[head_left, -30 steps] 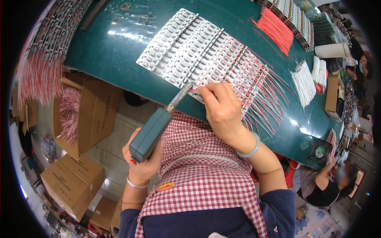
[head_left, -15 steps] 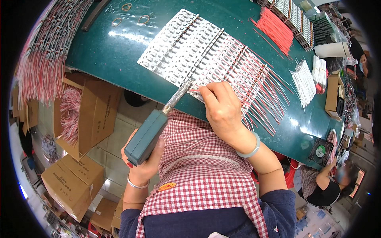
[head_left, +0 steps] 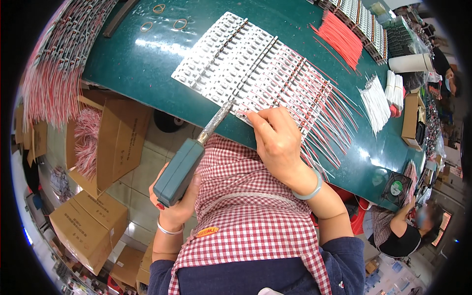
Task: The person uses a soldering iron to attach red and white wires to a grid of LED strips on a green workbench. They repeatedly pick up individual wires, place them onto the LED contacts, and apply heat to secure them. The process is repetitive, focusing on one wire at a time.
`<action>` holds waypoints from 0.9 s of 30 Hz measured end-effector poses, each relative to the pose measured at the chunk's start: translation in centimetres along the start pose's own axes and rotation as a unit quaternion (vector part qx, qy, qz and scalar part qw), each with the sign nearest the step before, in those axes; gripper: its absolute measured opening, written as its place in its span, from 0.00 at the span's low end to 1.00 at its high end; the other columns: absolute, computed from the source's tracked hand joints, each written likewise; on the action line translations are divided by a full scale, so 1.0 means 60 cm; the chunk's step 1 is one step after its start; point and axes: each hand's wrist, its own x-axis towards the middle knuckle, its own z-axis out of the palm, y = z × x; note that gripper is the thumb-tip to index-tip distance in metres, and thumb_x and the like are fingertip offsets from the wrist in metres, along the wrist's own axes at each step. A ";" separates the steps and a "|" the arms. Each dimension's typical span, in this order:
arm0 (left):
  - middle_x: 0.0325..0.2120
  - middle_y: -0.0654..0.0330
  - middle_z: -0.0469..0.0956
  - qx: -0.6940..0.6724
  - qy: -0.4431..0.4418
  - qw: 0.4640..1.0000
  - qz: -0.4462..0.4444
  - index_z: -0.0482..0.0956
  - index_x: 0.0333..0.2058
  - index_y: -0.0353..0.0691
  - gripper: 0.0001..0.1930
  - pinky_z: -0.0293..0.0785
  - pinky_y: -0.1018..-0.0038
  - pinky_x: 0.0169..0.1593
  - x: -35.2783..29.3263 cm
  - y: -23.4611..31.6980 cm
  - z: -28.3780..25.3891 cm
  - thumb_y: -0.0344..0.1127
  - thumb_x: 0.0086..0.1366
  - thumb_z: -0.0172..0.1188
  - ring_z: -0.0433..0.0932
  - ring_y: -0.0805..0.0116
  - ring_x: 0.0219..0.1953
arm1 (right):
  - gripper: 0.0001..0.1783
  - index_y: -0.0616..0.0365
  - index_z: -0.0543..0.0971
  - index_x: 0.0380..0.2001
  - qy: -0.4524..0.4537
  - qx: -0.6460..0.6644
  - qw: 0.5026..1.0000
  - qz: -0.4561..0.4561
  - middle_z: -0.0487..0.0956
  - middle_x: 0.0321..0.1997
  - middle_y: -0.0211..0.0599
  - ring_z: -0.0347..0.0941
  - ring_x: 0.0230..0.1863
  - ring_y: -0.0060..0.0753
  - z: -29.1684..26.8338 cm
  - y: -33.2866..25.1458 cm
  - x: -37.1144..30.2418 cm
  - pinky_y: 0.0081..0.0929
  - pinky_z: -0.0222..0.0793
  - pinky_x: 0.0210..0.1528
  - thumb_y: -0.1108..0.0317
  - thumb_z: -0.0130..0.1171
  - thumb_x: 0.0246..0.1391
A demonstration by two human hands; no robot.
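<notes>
Tool [head_left: 185, 161] boxy, barrel [head_left: 215, 124] mottled.

Three rubber bands [head_left: 186, 21], one handheld tool [head_left: 179, 172]

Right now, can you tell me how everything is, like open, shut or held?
Left hand, closed around the soldering iron.
Soldering iron, held, tip at the board sheet's near edge; can't tell if hot.
Right hand, fingers bent by the sheet; can't tell if pinching anything.
Board sheet, flat, wires only toward its right.
Upper box, open, wires inside.
Lower box, looks shut.
Fan, can't tell if spinning.
</notes>
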 end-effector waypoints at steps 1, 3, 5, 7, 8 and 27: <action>0.34 0.53 0.83 0.004 0.001 1.000 0.006 0.82 0.39 0.28 0.14 0.78 0.75 0.36 0.000 0.001 0.000 0.21 0.53 0.71 0.83 0.65 0.32 | 0.12 0.61 0.82 0.38 0.000 0.000 1.000 0.001 0.74 0.31 0.33 0.71 0.33 0.35 0.000 -0.001 -0.001 0.32 0.68 0.32 0.79 0.62 0.47; 0.34 0.52 0.83 0.019 -0.010 1.000 0.018 0.82 0.39 0.28 0.13 0.78 0.75 0.37 0.002 0.006 0.000 0.21 0.53 0.71 0.83 0.65 0.32 | 0.11 0.61 0.82 0.37 0.001 0.000 1.000 0.002 0.74 0.30 0.32 0.71 0.33 0.35 0.001 -0.002 -0.002 0.32 0.67 0.32 0.78 0.62 0.47; 0.34 0.52 0.83 0.025 -0.017 0.999 0.018 0.82 0.39 0.28 0.13 0.78 0.75 0.37 0.002 0.007 0.000 0.21 0.53 0.70 0.83 0.64 0.32 | 0.10 0.61 0.82 0.37 -0.001 -0.008 1.000 -0.002 0.73 0.30 0.32 0.70 0.32 0.34 0.004 -0.002 -0.002 0.32 0.66 0.32 0.78 0.62 0.48; 0.34 0.51 0.83 0.020 -0.019 1.000 0.008 0.82 0.39 0.27 0.13 0.77 0.75 0.37 0.000 0.006 0.000 0.21 0.53 0.70 0.82 0.64 0.32 | 0.10 0.61 0.82 0.36 -0.003 -0.013 1.000 -0.003 0.73 0.29 0.32 0.70 0.32 0.34 0.006 -0.003 -0.003 0.31 0.65 0.32 0.78 0.62 0.48; 0.34 0.51 0.83 0.029 -0.022 0.999 0.013 0.82 0.39 0.27 0.13 0.77 0.75 0.37 -0.001 0.006 -0.001 0.21 0.53 0.70 0.82 0.64 0.32 | 0.10 0.61 0.82 0.36 -0.004 -0.014 1.000 -0.002 0.73 0.29 0.32 0.70 0.32 0.34 0.007 -0.003 -0.003 0.31 0.64 0.32 0.78 0.62 0.47; 0.31 0.54 0.80 0.063 -0.035 0.997 0.027 0.81 0.36 0.28 0.12 0.75 0.75 0.33 -0.001 0.015 0.004 0.21 0.52 0.69 0.80 0.66 0.29 | 0.11 0.60 0.81 0.34 -0.004 -0.019 1.000 -0.013 0.73 0.29 0.32 0.69 0.32 0.34 0.013 0.003 -0.005 0.31 0.63 0.32 0.78 0.61 0.44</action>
